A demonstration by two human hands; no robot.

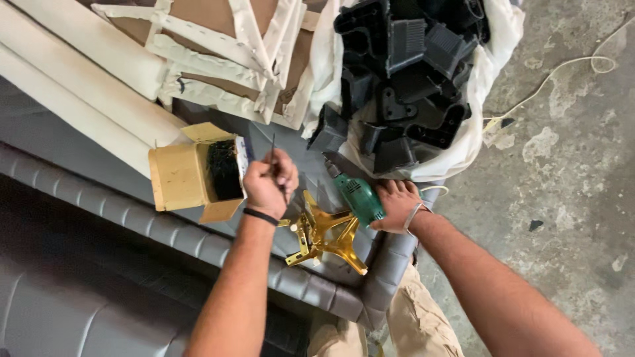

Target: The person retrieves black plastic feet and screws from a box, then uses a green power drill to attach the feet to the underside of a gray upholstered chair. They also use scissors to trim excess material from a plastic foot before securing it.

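My left hand is closed around a thin dark screw or nail held upright, just right of a small open cardboard box full of dark fasteners. My right hand grips a green power drill lying on the grey upholstered piece. Between my hands lie gold metal furniture legs, resting on the grey padded surface near its corner.
A white sack full of black plastic parts sits at the top right. White upholstered panels and a wooden frame with white strips lie at the top left. Stained concrete floor with a thin cord is at the right.
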